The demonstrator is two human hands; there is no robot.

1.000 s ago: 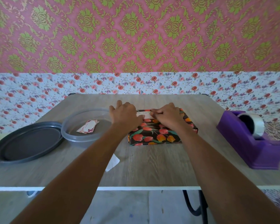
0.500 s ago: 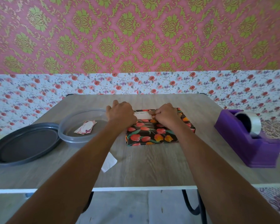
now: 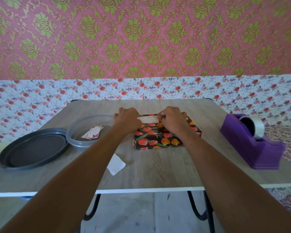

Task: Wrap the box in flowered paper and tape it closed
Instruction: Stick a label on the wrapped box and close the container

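Observation:
A flat box point(image 3: 160, 139) wrapped in black paper with red and orange tulips lies in the middle of the wooden table point(image 3: 158, 169). On its far edge lies a small white greeting tag point(image 3: 148, 119). My left hand point(image 3: 126, 118) holds the tag's left end with curled fingers. My right hand point(image 3: 172, 120) pinches its right end and rests on the box. Both hands cover the box's far corners. A purple tape dispenser point(image 3: 249, 143) with a roll of clear tape stands at the right.
A clear round plastic container point(image 3: 74, 138) holding several pink tags point(image 3: 92, 132) sits left of the box. Beside it lies a dark grey lid point(image 3: 34, 148). A white paper scrap point(image 3: 116, 163) lies near the front edge. Flowered paper covers the wall behind.
My hands have stayed on the tag at the box's far edge, only shifting slightly. The camera has tilted a little.

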